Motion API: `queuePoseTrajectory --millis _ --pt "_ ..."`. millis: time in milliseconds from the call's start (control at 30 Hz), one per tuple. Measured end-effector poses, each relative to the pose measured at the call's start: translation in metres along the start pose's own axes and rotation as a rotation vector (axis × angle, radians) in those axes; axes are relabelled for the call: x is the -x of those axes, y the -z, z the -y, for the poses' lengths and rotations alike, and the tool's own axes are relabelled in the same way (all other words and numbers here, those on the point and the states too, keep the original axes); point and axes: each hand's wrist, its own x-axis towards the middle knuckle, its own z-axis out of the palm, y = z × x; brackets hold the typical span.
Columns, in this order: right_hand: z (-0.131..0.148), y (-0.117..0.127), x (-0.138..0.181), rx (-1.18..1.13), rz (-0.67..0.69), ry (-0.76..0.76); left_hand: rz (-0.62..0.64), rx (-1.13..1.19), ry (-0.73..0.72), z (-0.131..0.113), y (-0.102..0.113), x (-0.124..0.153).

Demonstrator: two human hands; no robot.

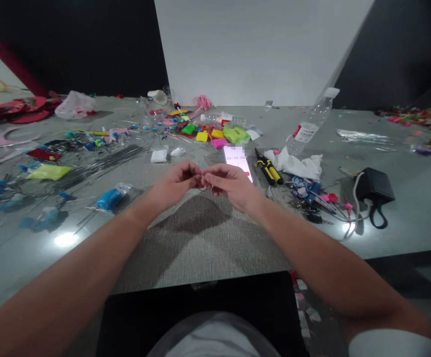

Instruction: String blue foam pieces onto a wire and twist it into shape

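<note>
My left hand [180,182] and my right hand [228,182] meet over the middle of the table, fingertips touching. Both are closed in a pinch. A thin, dark, curved wire [202,189] shows just under the fingertips; the rest of it is hidden by the fingers. Just beyond my right hand lies a lit phone [237,161] with a running timer. Yellow-and-black pliers [269,167] rest to the right of it.
Thin metal wires [113,163] and a blue clay packet [109,198] lie to the left. Colourful clay packets [202,136] sit at the back. A plastic bottle [312,124] stands right, near crumpled tissue [300,163], keys [314,210] and a black box with a cable [375,186].
</note>
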Motion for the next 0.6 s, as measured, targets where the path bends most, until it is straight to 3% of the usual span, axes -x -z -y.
queuePoseTrajectory --millis 200,433,600 --pt "-0.0057 0.0013 -0.0039 0.025 -0.012 0.025 -0.039 -0.346 -0.112 -0.0007 0.0038 -0.0001" --pt "-0.0003 0.0008 -0.0032 0.369 -0.042 -0.140 -0.067 -0.666 -0.193 -0.0026 0.0015 0.0027" --pt "0.0003 0.0040 -0.0021 0.636 -0.060 -0.089 -0.042 -0.738 -0.200 -0.0027 -0.0024 0.0056"
